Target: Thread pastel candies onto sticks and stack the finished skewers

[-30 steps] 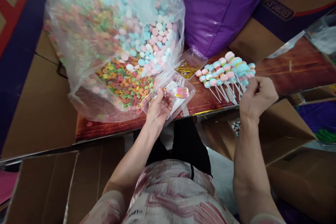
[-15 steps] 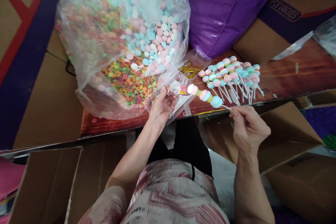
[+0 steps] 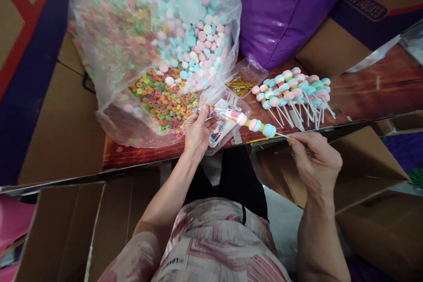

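A candy skewer [image 3: 256, 125] of pink, white and blue marshmallows with yellow-green rings between them stretches between my hands. My right hand [image 3: 317, 158] pinches the end of its white stick. The far end of the skewer lies inside a clear printed wrapper [image 3: 228, 114]. My left hand [image 3: 196, 134] grips that wrapper between thumb and fingers. Below the wrapper sits a clear plastic tray [image 3: 243, 108] with a printed card in it. Finished-looking marshmallow skewers [image 3: 292, 88] lie in a pile to the right, sticks toward me.
A large clear bag [image 3: 109, 110] of ring candies and marshmallows stands at the left. Gold twist ties [image 3: 243, 83] lie in a small plastic box. Behind are a purple bag [image 3: 274, 13] and cartons [image 3: 42, 128]. An open cardboard box [image 3: 366, 163] stands below the table edge [image 3: 148, 154].
The skewer has moved left, and more of its marshmallows are inside the wrapper. My left hand has shifted slightly left with the wrapper; the right still pinches the stick.
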`<state>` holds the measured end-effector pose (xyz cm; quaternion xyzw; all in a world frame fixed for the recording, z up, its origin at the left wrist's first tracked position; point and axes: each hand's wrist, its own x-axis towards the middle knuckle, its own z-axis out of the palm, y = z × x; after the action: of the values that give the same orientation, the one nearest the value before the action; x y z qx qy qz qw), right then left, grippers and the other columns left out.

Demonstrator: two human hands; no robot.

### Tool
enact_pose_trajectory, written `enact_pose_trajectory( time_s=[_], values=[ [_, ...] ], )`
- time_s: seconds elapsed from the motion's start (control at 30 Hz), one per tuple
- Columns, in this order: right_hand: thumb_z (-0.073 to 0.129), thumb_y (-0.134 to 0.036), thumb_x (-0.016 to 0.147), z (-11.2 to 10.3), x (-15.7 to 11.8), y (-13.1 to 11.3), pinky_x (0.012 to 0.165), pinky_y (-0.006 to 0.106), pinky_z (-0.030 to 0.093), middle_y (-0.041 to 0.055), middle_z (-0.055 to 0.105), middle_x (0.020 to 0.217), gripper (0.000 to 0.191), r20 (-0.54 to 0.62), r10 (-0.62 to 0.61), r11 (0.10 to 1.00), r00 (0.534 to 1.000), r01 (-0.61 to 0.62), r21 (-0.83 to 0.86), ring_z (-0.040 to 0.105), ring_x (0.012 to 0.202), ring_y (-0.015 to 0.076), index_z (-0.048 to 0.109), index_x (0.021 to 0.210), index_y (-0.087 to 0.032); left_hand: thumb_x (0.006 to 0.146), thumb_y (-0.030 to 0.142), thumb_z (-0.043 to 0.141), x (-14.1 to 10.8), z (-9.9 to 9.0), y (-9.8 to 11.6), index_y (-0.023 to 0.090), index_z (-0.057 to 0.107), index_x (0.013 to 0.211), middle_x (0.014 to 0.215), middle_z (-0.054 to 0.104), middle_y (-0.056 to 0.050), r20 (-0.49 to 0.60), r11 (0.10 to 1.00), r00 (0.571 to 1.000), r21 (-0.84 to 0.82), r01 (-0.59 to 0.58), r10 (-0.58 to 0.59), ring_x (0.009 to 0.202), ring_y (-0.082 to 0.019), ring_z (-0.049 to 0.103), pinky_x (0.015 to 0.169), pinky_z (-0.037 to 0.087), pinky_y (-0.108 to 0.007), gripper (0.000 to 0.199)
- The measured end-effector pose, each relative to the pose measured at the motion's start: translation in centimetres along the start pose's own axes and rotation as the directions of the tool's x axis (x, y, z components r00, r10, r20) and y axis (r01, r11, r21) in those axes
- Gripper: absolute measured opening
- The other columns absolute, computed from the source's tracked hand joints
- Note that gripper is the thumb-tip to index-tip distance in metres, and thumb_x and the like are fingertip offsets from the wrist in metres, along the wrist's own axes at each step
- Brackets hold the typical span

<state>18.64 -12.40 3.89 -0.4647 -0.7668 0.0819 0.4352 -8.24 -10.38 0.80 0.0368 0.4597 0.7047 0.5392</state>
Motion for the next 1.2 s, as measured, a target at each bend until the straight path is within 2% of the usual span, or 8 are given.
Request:
enact_pose_trajectory(
  time_s=[0.1, 0.3, 0.43, 0.53, 0.73, 0.87, 1.03, 1.2],
  values=[
    [0.072, -0.016, 0.094, 0.0, 0.0, -0.2, 0.079, 0.035, 0.05, -0.0001, 0.079, 0.087, 0.011, -0.004, 0.022, 1.0, 1.0, -0.022, 0.01, 0.072, 0.08, 0.0187, 0.075, 0.093, -0.026, 0.05, 0.043, 0.102, -0.1, 0.0, 0.1, 0.017, 0.068, 0.071, 0.067, 0.072, 0.003, -0.003, 0.998, 0.999, 0.044, -0.044, 0.045, 0.055, -0.011, 0.07, 0.051, 0.049, -0.019, 0.048],
    [0.072, -0.022, 0.095, 1.5, -0.6, -0.6, 0.077, 0.034, 0.053, 0.0008, 0.077, 0.087, 0.007, 0.005, 0.172, 0.975, 0.985, -0.171, 0.142, 0.071, 0.08, 0.0183, 0.077, 0.093, -0.026, 0.053, 0.046, 0.1, -0.7, 0.2, -0.8, 0.017, 0.066, 0.067, 0.063, 0.069, 0.005, 0.003, 0.981, 0.989, 0.123, -0.15, 0.151, 0.055, -0.01, 0.068, 0.053, 0.051, -0.019, 0.047],
    [0.071, -0.026, 0.095, 3.2, -1.6, -0.8, 0.076, 0.032, 0.055, 0.0011, 0.076, 0.088, 0.006, -0.008, 0.289, 0.933, 0.957, -0.28, 0.225, 0.071, 0.081, 0.0179, 0.077, 0.094, -0.025, 0.057, 0.048, 0.098, -1.2, 0.5, -1.4, 0.017, 0.065, 0.07, 0.064, 0.069, 0.004, -0.004, 0.985, 0.99, 0.104, -0.139, 0.14, 0.057, -0.011, 0.069, 0.052, 0.051, -0.019, 0.047],
    [0.071, -0.027, 0.095, 4.0, -2.0, -0.9, 0.074, 0.031, 0.055, 0.0001, 0.075, 0.085, 0.007, 0.024, 0.315, 0.917, 0.949, -0.311, 0.25, 0.069, 0.078, 0.0169, 0.078, 0.094, -0.025, 0.059, 0.051, 0.097, -1.3, 0.7, -1.6, 0.018, 0.063, 0.074, 0.066, 0.07, 0.004, 0.006, 0.989, 0.993, 0.085, -0.118, 0.118, 0.057, -0.012, 0.07, 0.054, 0.053, -0.021, 0.049],
    [0.068, -0.031, 0.097, 4.8, -2.1, -1.6, 0.07, 0.03, 0.053, -0.0008, 0.074, 0.079, 0.013, 0.084, 0.303, 0.921, 0.949, -0.314, 0.231, 0.068, 0.071, 0.0161, 0.077, 0.09, -0.024, 0.064, 0.057, 0.093, -1.6, 0.6, -1.7, 0.018, 0.063, 0.079, 0.074, 0.075, 0.0, 0.115, 0.992, 0.992, 0.114, -0.058, 0.045, 0.063, -0.015, 0.074, 0.062, 0.059, -0.025, 0.051],
    [0.067, -0.03, 0.098, 5.4, -2.2, -2.0, 0.071, 0.032, 0.051, -0.0006, 0.076, 0.078, 0.013, 0.072, 0.247, 0.957, 0.966, -0.255, 0.139, 0.067, 0.067, 0.0158, 0.076, 0.091, -0.024, 0.07, 0.059, 0.09, -1.6, 0.6, -1.6, 0.019, 0.063, 0.085, 0.083, 0.079, -0.004, 0.16, 0.995, 0.987, 0.093, -0.039, 0.024, 0.068, -0.016, 0.076, 0.064, 0.06, -0.024, 0.05],
    [0.065, -0.023, 0.098, 6.9, -2.4, -3.1, 0.072, 0.031, 0.05, -0.0009, 0.076, 0.073, 0.014, 0.128, 0.124, 0.985, 0.984, -0.138, 0.101, 0.068, 0.066, 0.0154, 0.073, 0.086, -0.024, 0.065, 0.053, 0.095, -1.8, 0.5, -2.2, 0.018, 0.065, 0.087, 0.089, 0.08, -0.005, 0.254, 0.989, 0.967, 0.146, -0.017, -0.021, 0.08, -0.019, 0.079, 0.066, 0.06, -0.026, 0.051],
    [0.057, -0.024, 0.1, 9.1, -1.9, -5.0, 0.067, 0.029, 0.048, 0.0001, 0.072, 0.069, 0.019, 0.078, 0.146, 0.982, 0.986, -0.155, 0.112, 0.064, 0.062, 0.0152, 0.069, 0.085, -0.023, 0.064, 0.057, 0.094, -2.8, 0.6, -2.6, 0.019, 0.068, 0.092, 0.087, 0.079, -0.003, 0.321, 0.984, 0.945, 0.179, 0.008, -0.066, 0.08, -0.018, 0.079, 0.07, 0.061, -0.026, 0.053]
  ],
)
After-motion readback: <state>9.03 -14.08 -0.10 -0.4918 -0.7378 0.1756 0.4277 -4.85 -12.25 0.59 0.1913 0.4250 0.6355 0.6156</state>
